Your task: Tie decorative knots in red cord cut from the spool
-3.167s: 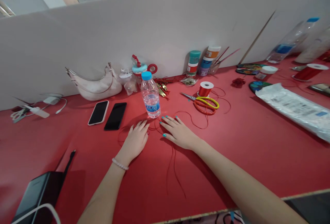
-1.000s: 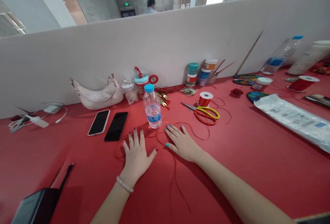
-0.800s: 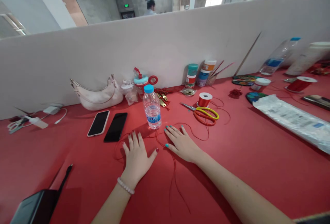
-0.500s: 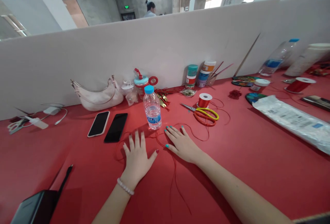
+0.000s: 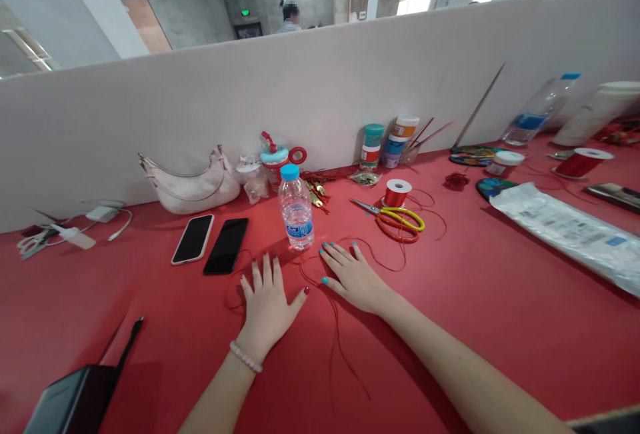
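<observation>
Palm down on the red tabletop (image 5: 430,301), my left hand (image 5: 267,304) lies flat with its fingers spread, a beaded bracelet (image 5: 246,357) round its wrist. My right hand (image 5: 357,281) also rests flat, fingers stretched toward the far side, nothing held. Thin red cord (image 5: 336,317) runs between the two hands, with loose ends trailing toward me. Just beyond the fingertips stands a water bottle (image 5: 299,217) with a blue cap, upright and partly full. Scissors (image 5: 400,221) with yellow and red handles lie by a spool of red cord (image 5: 398,193), past my right hand.
Two phones (image 5: 193,239) lie left of the bottle, near a pale handbag (image 5: 200,187). Paint jars (image 5: 373,147) stand against the white partition (image 5: 300,107). A plastic-wrapped package (image 5: 575,234) lies at right, a black power bank (image 5: 75,401) at near left. Someone is beyond the partition.
Both hands stay flat in nearly the same place. The red cord between them has shifted slightly to the left. The view has moved very slightly.
</observation>
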`<state>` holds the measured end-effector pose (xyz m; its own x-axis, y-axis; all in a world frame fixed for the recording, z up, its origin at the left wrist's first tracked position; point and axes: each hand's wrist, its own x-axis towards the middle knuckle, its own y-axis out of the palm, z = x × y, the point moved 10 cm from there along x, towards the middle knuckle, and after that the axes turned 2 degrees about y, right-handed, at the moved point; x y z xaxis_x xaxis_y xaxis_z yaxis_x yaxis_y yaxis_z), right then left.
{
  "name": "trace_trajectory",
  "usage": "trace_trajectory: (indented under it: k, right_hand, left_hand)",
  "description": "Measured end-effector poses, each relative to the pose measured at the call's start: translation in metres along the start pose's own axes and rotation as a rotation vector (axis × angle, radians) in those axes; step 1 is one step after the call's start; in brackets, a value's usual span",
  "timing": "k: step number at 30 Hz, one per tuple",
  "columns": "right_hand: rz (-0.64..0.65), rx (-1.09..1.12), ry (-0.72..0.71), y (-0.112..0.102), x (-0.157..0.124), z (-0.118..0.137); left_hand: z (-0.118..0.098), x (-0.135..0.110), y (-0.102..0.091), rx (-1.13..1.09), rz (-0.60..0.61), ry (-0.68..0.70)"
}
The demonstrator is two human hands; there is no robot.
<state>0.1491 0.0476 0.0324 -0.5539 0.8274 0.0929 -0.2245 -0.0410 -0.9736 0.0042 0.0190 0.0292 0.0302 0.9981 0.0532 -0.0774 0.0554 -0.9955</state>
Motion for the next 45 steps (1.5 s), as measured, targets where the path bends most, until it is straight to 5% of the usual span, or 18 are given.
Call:
trace_trajectory:
  k: [12, 21, 35, 45]
  right_hand:
    - [0.019, -0.001, 0.009, 0.0, 0.001, 0.0]
    - [0.021, -0.007, 0.012, 0.002, 0.001, -0.002]
    - [0.022, -0.007, 0.022, 0.0, 0.001, -0.001]
    - [-0.011, -0.002, 0.011, -0.002, 0.0, -0.001]
  left_hand:
    - [-0.031, -0.005, -0.003, -0.082, 0.039, 0.273]
    - [-0.03, -0.006, -0.002, -0.126, 0.119, 0.268]
    - [-0.033, -0.01, -0.004, -0.08, -0.001, 0.269]
    - [-0.032, -0.01, -0.002, -0.056, 0.041, 0.242]
